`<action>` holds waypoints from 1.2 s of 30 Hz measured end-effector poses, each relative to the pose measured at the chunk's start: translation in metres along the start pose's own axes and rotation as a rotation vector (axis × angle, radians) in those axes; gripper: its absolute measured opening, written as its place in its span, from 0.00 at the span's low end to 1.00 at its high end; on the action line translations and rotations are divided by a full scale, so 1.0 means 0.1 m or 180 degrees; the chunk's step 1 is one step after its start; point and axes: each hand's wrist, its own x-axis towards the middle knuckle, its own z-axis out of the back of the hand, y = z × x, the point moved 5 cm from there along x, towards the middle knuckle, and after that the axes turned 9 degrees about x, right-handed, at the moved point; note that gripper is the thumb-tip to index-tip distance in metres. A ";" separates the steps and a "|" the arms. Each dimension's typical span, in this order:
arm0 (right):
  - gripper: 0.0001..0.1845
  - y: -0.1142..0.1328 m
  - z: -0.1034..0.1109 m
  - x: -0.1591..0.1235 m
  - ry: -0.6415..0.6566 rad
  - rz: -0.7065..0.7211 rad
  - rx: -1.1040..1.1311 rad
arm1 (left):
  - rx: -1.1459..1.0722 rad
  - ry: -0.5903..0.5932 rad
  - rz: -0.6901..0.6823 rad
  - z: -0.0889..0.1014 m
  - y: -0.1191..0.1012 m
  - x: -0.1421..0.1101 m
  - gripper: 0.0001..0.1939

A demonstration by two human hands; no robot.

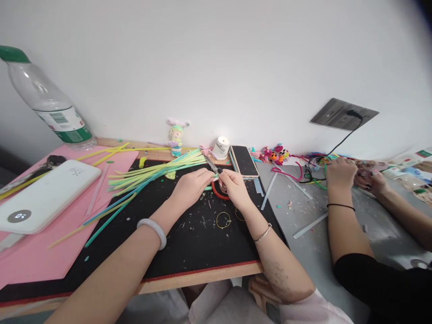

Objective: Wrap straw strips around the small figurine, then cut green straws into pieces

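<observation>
My left hand (pixel 193 188) and my right hand (pixel 234 185) meet over the black mat (pixel 175 252), fingertips pinched together. Between them shows a short, pale green pipe cleaner piece (pixel 215 178), mostly covered by the fingers. Scissors with a red handle (pixel 220 194) lie under and behind the fingertips, their metal blades pointing to the wall; my right hand partly hides them. Left of my left hand spreads a loose bundle of yellow, green and blue pipe cleaners (pixel 145 175). Small clippings and two thin yellow rings (pixel 223 220) lie on the mat nearer me.
Behind stand a small doll (pixel 176 140), a white cup (pixel 221 147) and a phone (pixel 244 161). On the left are a power bank (pixel 50 193), pink sheet (pixel 60 256) and plastic bottle (pixel 50 99). A co-worker's hands (pixel 341 173) are at the grey table on the right, by a plugged-in cable.
</observation>
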 end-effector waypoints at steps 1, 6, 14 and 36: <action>0.21 0.00 -0.01 0.00 0.0031 -0.0027 0.0056 | 0.0025 -0.0001 0.0012 0.00 0.00 0.00 0.16; 0.22 -0.03 -0.01 0.00 0.0080 -0.0131 0.0354 | 0.0030 -0.0112 -0.0007 0.02 0.03 0.00 0.15; 0.23 -0.03 0.03 0.02 -0.0036 -0.0107 0.0162 | 0.0006 -0.0173 -0.0056 0.01 0.03 0.00 0.15; 0.15 0.09 0.09 0.02 -0.0305 0.0458 -0.1896 | -0.0123 -0.0483 0.1098 0.11 0.32 -0.02 0.16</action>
